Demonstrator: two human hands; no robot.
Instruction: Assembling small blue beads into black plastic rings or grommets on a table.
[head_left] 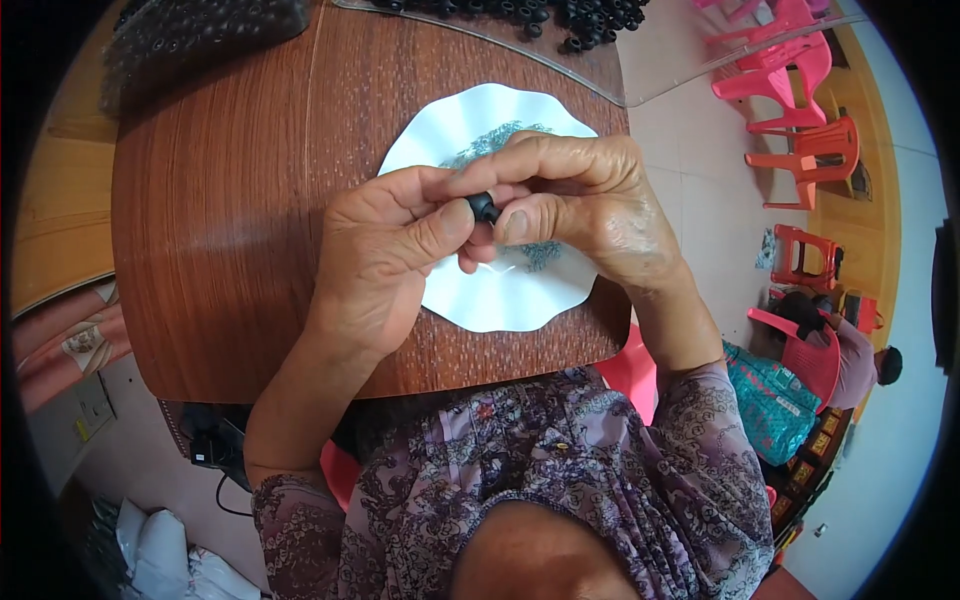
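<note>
Above a white plate with a wavy rim (480,310), my two hands meet around a small black cylindrical part (481,206). My left hand (385,245) pinches that part between thumb and fingers. My right hand (590,205) is closed at the part's right end, thumb and bent forefinger close together; what lies between its fingertips is too small to make out. On the plate, partly hidden by the hands, lies a spread of tiny greyish, metal-looking pieces (541,256).
The brown wood-grain table (220,220) carries a heap of small black parts (600,18) at the back and a clear container of similar parts (200,45) at back left. Pink and orange chairs (815,160) stand to the right, where a person (850,360) sits beside a teal bag (770,400).
</note>
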